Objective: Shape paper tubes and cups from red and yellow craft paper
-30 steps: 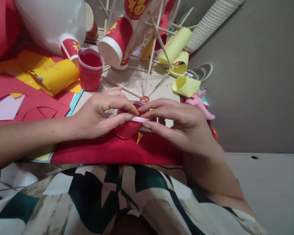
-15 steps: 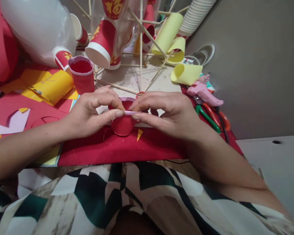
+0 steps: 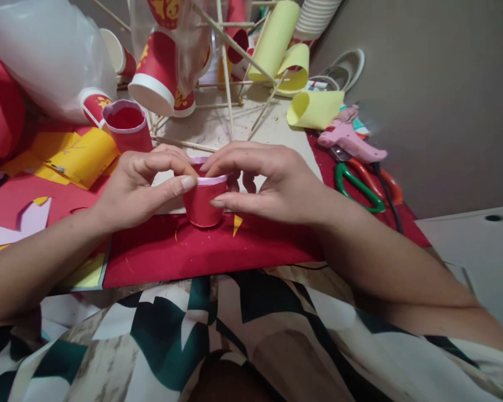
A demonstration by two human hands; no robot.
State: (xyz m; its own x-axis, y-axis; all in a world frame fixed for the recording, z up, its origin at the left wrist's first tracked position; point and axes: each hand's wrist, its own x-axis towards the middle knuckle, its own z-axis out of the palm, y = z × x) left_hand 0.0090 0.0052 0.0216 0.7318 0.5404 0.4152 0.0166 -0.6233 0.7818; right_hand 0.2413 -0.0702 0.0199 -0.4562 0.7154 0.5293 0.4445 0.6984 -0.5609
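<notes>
A small red cup [image 3: 204, 207] stands close to upright on the front part of the red cloth [image 3: 151, 251], its open mouth facing up and its side narrowing toward a rounded base. A thin lilac strip [image 3: 212, 181] edges the rim — plain and smooth along the near side, with more lilac showing at the far side. The inside is red too; parts of the rim, mainly at the left, are hidden.
</notes>
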